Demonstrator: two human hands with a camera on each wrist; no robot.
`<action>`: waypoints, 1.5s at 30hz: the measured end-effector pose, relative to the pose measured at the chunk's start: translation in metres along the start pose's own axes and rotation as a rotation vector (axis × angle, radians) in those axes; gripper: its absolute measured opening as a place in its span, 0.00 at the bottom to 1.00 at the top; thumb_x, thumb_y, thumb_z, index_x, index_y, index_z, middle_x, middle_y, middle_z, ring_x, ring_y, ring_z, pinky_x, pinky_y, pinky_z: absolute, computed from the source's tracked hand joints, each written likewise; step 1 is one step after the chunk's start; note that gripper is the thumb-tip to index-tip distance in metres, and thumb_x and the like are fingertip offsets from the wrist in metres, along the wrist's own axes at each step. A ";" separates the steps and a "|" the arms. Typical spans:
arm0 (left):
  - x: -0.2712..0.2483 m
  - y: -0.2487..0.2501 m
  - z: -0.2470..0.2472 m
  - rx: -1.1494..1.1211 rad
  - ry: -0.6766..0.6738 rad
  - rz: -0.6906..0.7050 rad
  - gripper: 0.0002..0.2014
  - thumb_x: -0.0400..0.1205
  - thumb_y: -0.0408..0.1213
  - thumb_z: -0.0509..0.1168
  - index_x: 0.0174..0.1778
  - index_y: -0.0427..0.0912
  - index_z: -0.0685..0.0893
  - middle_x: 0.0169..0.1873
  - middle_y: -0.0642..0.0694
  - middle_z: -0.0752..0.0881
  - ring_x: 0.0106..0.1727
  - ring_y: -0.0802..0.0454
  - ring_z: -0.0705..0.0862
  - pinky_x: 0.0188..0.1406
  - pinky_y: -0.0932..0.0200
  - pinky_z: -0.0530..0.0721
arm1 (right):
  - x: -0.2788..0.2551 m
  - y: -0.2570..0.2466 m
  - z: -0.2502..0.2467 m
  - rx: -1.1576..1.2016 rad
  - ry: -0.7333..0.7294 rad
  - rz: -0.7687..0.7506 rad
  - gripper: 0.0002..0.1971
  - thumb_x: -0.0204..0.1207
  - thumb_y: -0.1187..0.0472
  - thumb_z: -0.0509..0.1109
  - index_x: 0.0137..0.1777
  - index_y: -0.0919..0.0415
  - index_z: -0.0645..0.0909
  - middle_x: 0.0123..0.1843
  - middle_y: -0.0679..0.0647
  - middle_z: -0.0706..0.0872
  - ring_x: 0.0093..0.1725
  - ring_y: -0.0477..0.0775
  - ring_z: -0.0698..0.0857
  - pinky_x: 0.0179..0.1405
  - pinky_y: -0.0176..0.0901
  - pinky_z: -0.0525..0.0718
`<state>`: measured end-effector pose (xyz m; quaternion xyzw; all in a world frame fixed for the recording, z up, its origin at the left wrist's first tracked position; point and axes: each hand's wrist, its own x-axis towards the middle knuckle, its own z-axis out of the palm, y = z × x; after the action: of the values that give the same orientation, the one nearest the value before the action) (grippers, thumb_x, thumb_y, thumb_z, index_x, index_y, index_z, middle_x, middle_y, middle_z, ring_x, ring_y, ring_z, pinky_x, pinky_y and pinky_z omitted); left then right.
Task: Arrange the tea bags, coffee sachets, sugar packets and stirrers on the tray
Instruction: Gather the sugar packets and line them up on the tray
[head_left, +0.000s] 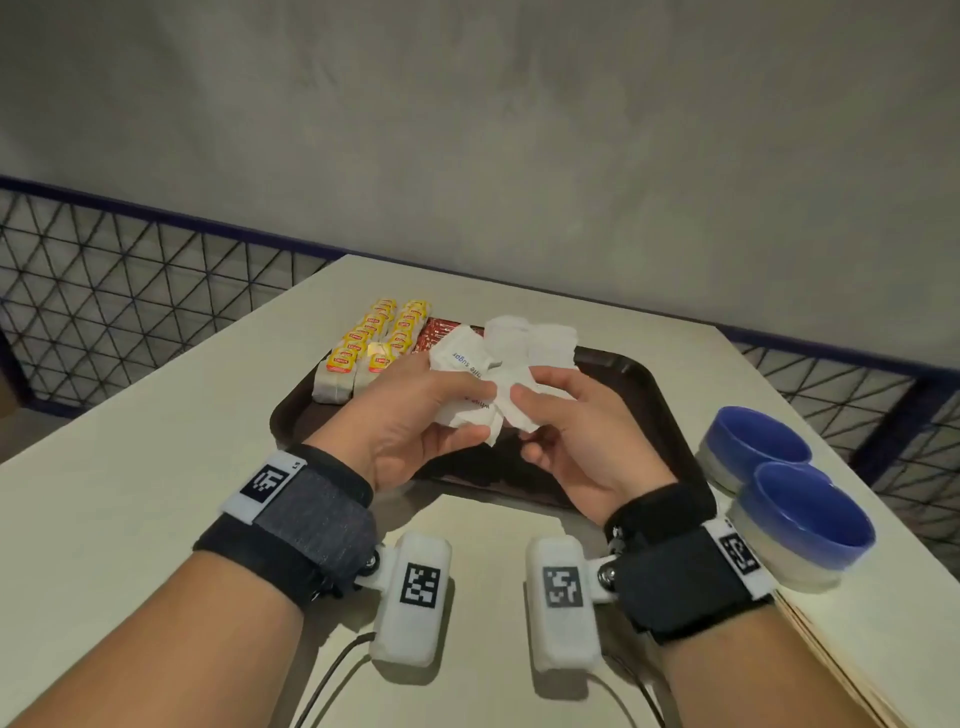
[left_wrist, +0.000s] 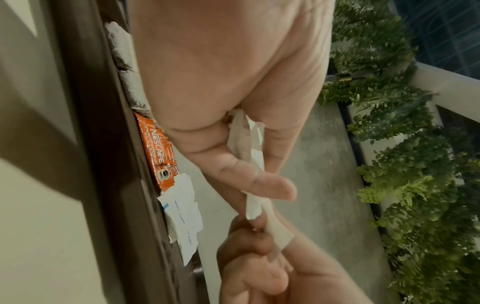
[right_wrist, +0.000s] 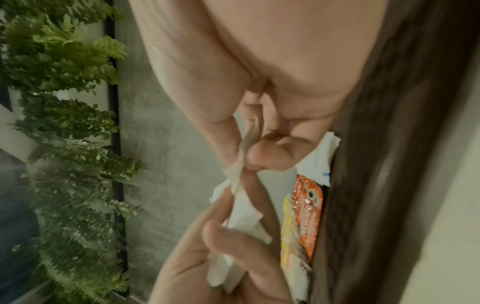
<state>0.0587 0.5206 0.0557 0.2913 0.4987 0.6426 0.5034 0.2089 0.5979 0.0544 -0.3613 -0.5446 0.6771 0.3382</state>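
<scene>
A dark brown tray (head_left: 649, 384) lies on the beige table. Two rows of yellow-tagged tea bags (head_left: 374, 338) fill its far left, with red-orange coffee sachets (head_left: 436, 332) beside them. Both hands are raised above the tray and share a bunch of white sugar packets (head_left: 509, 353). My left hand (head_left: 470, 410) pinches the bunch between thumb and fingers, and my right hand (head_left: 535, 415) pinches its right side. In the left wrist view, further sugar packets (left_wrist: 184, 214) lie on the tray next to a coffee sachet (left_wrist: 161, 152). I see no stirrers.
Two blue bowls (head_left: 753, 441) (head_left: 810, 514) stand at the table's right edge, close to my right wrist. A grey wall and a wire-mesh railing (head_left: 130, 291) run behind the table. Green ferns (left_wrist: 415, 185) show in the wrist views.
</scene>
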 end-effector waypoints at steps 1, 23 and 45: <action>0.001 0.000 -0.001 0.018 0.010 -0.002 0.13 0.82 0.27 0.73 0.62 0.41 0.87 0.49 0.41 0.95 0.42 0.51 0.94 0.26 0.63 0.89 | 0.000 0.002 -0.002 -0.022 -0.002 -0.019 0.18 0.79 0.66 0.77 0.67 0.57 0.80 0.59 0.71 0.89 0.36 0.54 0.81 0.28 0.42 0.81; 0.007 0.000 -0.005 -0.029 0.126 -0.045 0.12 0.86 0.32 0.66 0.66 0.36 0.82 0.44 0.38 0.93 0.36 0.51 0.91 0.15 0.69 0.74 | 0.005 0.010 -0.007 -0.291 -0.031 -0.369 0.03 0.76 0.57 0.80 0.49 0.51 0.93 0.47 0.46 0.92 0.43 0.38 0.85 0.35 0.28 0.81; 0.007 -0.001 0.001 0.032 0.048 -0.043 0.15 0.83 0.33 0.74 0.65 0.38 0.86 0.43 0.42 0.93 0.34 0.54 0.89 0.17 0.67 0.78 | 0.010 -0.037 0.012 -0.256 0.148 -0.104 0.03 0.75 0.69 0.70 0.41 0.63 0.79 0.40 0.60 0.79 0.33 0.52 0.79 0.31 0.46 0.74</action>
<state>0.0575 0.5278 0.0545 0.2729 0.5269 0.6303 0.5006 0.1962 0.6075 0.0914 -0.4215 -0.6180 0.5552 0.3635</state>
